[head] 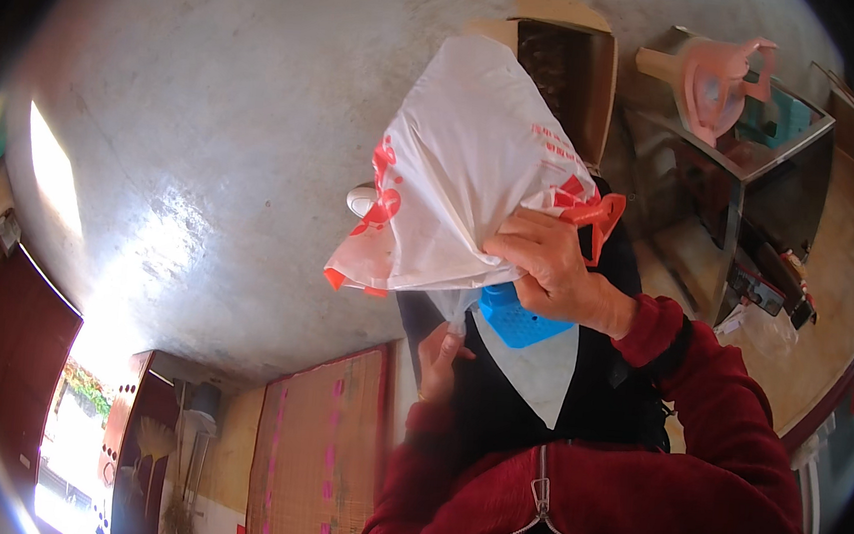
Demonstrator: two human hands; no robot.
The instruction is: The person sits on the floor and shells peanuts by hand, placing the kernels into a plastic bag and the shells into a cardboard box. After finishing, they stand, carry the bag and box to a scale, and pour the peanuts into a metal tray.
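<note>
In front of me a white plastic carrier bag (465,164) with red printing and red handles hangs over my lap. My right hand (547,265) grips its side near one red handle. Lower down, my left hand (441,358) pinches a gathered end of clear plastic (457,321) that emerges below the white bag. Whether this is a separate bag inside the white one, I cannot tell. A blue perforated plastic object (524,326) shows beneath the bag, between my legs and partly hidden by my right hand. The contents of the bag are out of sight.
Beyond the bag stands an open cardboard box (599,92) on the concrete floor (259,103). At right, a metal-framed stand (743,168) holds a pink plastic jug (716,86). A woven mat (322,454) lies at lower left, near an open doorway (72,427).
</note>
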